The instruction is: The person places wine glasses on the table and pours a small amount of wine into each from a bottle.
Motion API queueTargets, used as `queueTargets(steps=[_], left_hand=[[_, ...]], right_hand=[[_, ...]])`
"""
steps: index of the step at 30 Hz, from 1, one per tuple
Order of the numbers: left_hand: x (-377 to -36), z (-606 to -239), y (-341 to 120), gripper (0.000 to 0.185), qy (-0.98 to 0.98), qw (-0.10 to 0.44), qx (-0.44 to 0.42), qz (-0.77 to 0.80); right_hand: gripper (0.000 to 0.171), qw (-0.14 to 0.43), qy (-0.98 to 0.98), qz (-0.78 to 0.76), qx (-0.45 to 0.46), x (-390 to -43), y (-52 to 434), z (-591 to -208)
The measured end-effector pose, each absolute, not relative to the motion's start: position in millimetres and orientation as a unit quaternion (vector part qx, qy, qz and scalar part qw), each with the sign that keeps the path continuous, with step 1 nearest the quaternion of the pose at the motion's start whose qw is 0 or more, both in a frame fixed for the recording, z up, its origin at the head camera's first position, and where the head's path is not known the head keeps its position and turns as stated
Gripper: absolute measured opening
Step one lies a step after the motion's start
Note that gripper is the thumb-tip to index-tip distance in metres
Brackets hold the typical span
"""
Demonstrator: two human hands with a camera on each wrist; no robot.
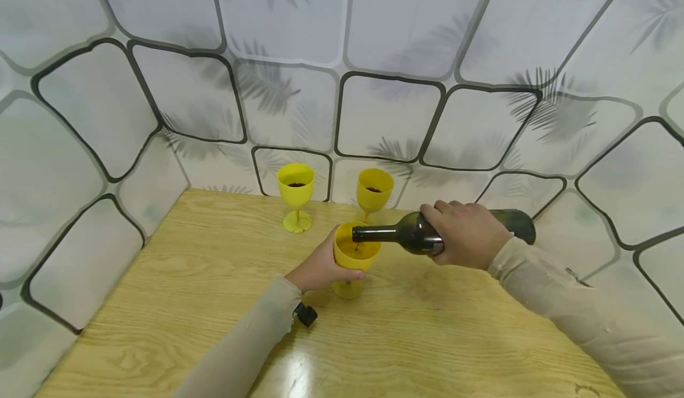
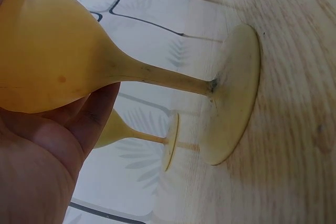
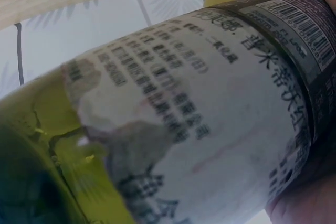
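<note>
My left hand point(image 1: 320, 261) holds the bowl of a yellow goblet point(image 1: 357, 261), whose foot point(image 2: 231, 98) rests on the table in the left wrist view. My right hand point(image 1: 469, 236) grips a dark green wine bottle point(image 1: 417, 233) tipped almost level, neck pointing left. The bottle's mouth is over the goblet's rim, and a thin dark trickle falls inside the bowl. A torn, printed white label point(image 3: 194, 93) covers much of the bottle in the right wrist view. Behind, a yellow goblet point(image 1: 296, 193) and an orange-yellow goblet point(image 1: 374, 193) stand upright, each with dark liquid inside.
The wooden table point(image 1: 214, 303) ends at a wall with a rounded-tile and leaf pattern point(image 1: 390, 116), close behind the two standing goblets. Another patterned wall point(image 1: 69, 148) borders the table on the left. A small black object point(image 1: 306, 314) is at my left wrist.
</note>
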State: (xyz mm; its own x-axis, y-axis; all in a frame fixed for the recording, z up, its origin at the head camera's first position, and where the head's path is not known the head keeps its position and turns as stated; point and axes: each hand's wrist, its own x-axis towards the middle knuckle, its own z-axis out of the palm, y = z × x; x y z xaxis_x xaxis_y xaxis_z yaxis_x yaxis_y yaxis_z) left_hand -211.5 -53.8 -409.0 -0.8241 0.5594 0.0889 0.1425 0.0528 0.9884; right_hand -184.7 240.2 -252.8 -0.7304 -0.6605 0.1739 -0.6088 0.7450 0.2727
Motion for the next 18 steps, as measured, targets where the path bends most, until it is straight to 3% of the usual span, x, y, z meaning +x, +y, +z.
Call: queueTargets(steps=[18], left_hand=[[-211.1, -408.7, -55.1, 0.084, 0.715, 0.164, 0.244, 0.634]], right_hand=[[0.062, 0.103, -0.935, -0.11, 0.32, -182.4, 239.4, -253.1]])
